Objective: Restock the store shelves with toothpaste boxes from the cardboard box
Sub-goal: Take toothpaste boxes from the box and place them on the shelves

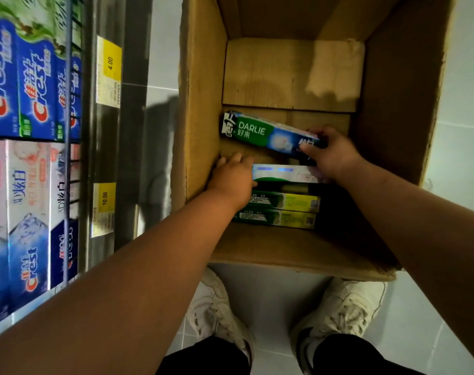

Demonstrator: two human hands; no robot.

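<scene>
An open cardboard box (203, 90) stands on the floor in front of me. Inside it my right hand (330, 155) grips the right end of a green and blue Darlie toothpaste box (260, 132), which is tilted up off the carton's bottom. My left hand (231, 177) reaches down to the left end of a second toothpaste box (282, 173); its fingers curl over that end, and the grip itself is hidden. Two more green and yellow toothpaste boxes (287, 203) lie on edge nearer to me.
Store shelves (106, 147) on the left hold rows of Crest toothpaste boxes (33, 85) behind a wire rail, with yellow price tags (109, 69) on the edges. My two white shoes (219, 307) stand on the pale tiled floor just below the carton.
</scene>
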